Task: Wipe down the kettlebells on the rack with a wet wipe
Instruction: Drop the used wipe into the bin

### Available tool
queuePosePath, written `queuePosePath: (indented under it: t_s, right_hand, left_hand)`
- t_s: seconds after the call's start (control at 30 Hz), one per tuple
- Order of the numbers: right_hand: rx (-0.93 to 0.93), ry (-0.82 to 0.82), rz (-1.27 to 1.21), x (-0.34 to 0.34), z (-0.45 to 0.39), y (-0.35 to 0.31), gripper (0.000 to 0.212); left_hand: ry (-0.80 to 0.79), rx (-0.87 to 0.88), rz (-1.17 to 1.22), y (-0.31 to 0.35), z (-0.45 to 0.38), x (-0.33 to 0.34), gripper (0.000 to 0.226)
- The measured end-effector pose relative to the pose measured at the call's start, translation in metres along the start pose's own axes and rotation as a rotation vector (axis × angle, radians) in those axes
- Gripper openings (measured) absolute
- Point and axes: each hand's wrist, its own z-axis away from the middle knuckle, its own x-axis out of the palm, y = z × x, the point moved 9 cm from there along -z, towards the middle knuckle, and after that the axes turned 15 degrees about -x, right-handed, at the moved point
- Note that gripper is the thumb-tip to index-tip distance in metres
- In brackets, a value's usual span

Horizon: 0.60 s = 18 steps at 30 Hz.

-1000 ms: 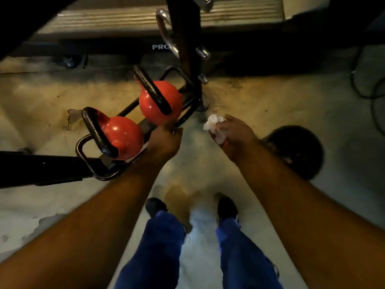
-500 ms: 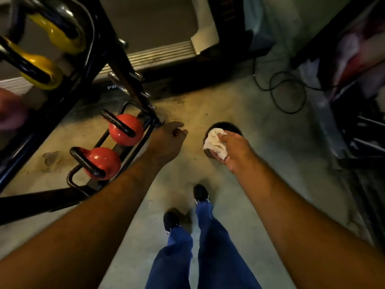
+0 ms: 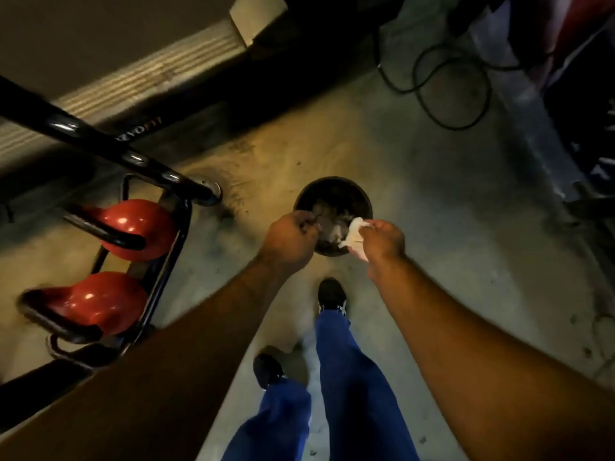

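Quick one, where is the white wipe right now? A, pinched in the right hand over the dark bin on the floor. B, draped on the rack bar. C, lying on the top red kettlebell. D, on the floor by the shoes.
A: the right hand pinches the wipe above the open bin, away from the kettlebells.

Blue trousers (image 3: 352, 377), black shoes (image 3: 331, 294)
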Motion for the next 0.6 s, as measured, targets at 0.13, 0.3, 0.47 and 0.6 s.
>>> queuePosePath:
  t_s: [0.13,0.3,0.47,0.6]
  right_hand:
    - [-0.022,-0.072,0.1,0.031,-0.061,0.035,0.023]
    - [0.097,-0.197,0.085,0.05,-0.105,0.073,0.053]
    - [0.083,-0.317,0.157,0.05,-0.085,0.062,0.048]
    - [-0.012,-0.391,0.268,0.052,-0.046,0.014,0.031]
  left_hand:
    - [-0.003,-0.068,-0.037,-0.013,-0.072,0.043,0.039]
    - [0.001,-0.114,-0.078,-0.025,-0.122,0.066,0.042]
    - [0.038,-0.139,-0.003,-0.022,-0.105,0.063,0.039]
    - [0.09,-0.145,0.099,-0.012,-0.064,0.037,0.036]
